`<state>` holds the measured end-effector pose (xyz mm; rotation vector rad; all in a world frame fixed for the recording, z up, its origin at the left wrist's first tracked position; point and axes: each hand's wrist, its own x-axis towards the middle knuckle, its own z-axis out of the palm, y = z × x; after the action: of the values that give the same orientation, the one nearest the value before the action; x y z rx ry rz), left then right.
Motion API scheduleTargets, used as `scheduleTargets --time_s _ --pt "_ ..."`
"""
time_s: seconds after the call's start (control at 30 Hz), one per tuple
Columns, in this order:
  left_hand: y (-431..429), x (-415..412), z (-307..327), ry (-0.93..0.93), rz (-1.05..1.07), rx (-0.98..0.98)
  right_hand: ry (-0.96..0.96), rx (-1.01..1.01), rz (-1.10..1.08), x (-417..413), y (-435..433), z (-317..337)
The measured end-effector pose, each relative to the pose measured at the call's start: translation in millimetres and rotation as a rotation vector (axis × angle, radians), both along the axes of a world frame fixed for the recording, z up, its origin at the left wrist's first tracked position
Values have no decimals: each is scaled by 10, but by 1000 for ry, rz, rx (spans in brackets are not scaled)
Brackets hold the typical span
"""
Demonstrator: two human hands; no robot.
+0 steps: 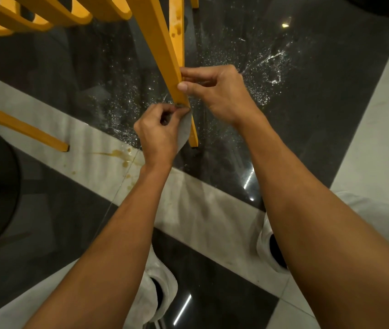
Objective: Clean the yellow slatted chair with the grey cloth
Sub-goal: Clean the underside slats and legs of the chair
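Scrubbing yellow slatted chair [46, 19]
Pinching leg [162, 46] steady, right hand [219, 93]; pinching grey cloth [185, 129] against it, left hand [158, 134].

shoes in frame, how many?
2. Left shoe is at bottom centre. Right shoe is further right and higher in the frame, partly hidden. Both are white.

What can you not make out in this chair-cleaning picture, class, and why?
Head view:
The grey cloth: mostly hidden inside the left hand.
The yellow chair: upper part cut off by the top edge.
The chair leg under the right hand: covered by its fingers.
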<state>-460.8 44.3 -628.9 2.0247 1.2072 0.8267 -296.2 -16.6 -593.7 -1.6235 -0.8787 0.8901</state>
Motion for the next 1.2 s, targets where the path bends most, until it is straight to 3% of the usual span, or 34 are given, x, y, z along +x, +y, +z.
scheduleTargets --time_s 0.23,0.53,0.8,1.0,1.2 --pt "-62 -11 -286 87 -17 -220 -8 3 -3 -20 -22 25" --pt "114 -28 316 -101 -27 117 1 -36 34 31 -8 116" --pt "23 -20 18 -41 28 -150 75 1 40 60 -12 73" --pt "57 -26 138 -61 -2 6 105 10 31 27 -17 66" --pt "-59 -12 -285 -20 60 -201 140 11 6 5 -45 67"
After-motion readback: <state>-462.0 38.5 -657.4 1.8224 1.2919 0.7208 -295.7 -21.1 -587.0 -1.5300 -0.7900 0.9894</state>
